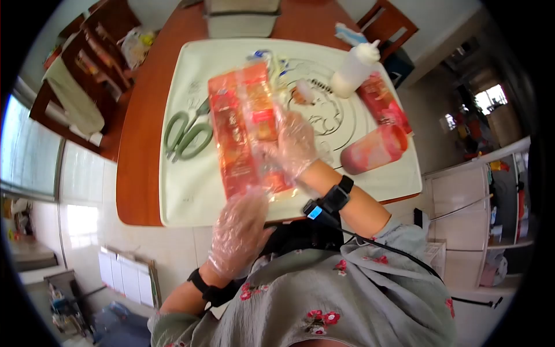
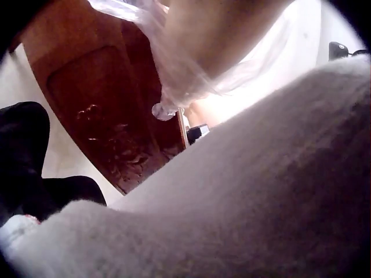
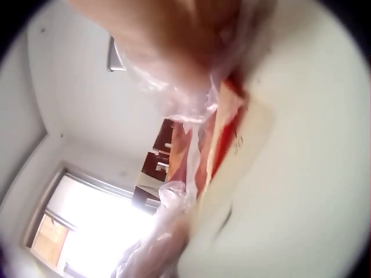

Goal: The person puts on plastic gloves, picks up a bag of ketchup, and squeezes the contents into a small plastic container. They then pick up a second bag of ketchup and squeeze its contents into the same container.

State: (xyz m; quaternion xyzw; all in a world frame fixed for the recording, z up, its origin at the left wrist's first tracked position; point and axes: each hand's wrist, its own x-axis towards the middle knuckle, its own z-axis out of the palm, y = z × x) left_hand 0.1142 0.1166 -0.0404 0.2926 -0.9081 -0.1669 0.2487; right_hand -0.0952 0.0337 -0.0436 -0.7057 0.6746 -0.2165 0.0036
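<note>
In the head view a long red packet with a clear strip lies at a slant over the white mat. My right hand, in a clear plastic glove, grips its right side, thumb lying across the packet. At the packet's lower end, the gloved left hand touches it with fingers extended and thumb apart. The right wrist view shows the packet edge-on between both hands. Beside it, green-handled scissors lie on the left. The left wrist view shows mostly sleeve and loose glove plastic.
On the mat's right are a white squeeze bottle, a red-and-pink jar lying tilted and a red pouch. A small reddish piece lies mid-mat. Behind stands a lidded container; chairs flank the wooden table.
</note>
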